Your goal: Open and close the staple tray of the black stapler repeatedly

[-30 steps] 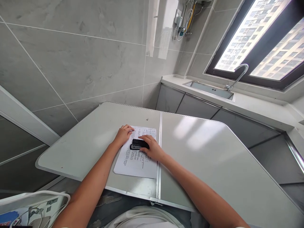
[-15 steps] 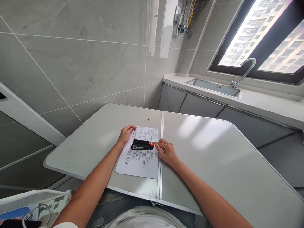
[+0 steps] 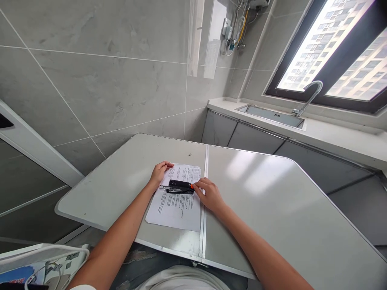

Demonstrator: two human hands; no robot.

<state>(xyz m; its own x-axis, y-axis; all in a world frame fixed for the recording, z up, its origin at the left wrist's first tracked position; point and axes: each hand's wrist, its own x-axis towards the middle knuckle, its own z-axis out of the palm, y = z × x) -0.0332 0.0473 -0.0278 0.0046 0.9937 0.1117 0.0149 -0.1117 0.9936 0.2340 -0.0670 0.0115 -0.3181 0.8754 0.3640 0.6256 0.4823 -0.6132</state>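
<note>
A printed sheet of paper [image 3: 175, 207] lies on the grey folding table [image 3: 121, 181], close to its middle seam. A black stapler [image 3: 179, 187] with an orange end rests across the sheet. My left hand [image 3: 160, 173] has its fingers curled over the sheet's far left corner, beside the stapler's metal front. My right hand [image 3: 208, 193] sits at the sheet's right edge, fingers bent, fingertips touching the stapler's orange end.
A grey tiled wall rises behind the table. A counter with a sink [image 3: 269, 114] and tap [image 3: 308, 96] runs under the window at the right. A white basket [image 3: 45, 262] with cables sits at the lower left. A tiny object [image 3: 190, 154] lies beyond the paper.
My right hand lifted off the stapler's top, moved to the right, and now touches its orange end. The stapler has slid left toward my left hand. The left hand stays on the corner.
</note>
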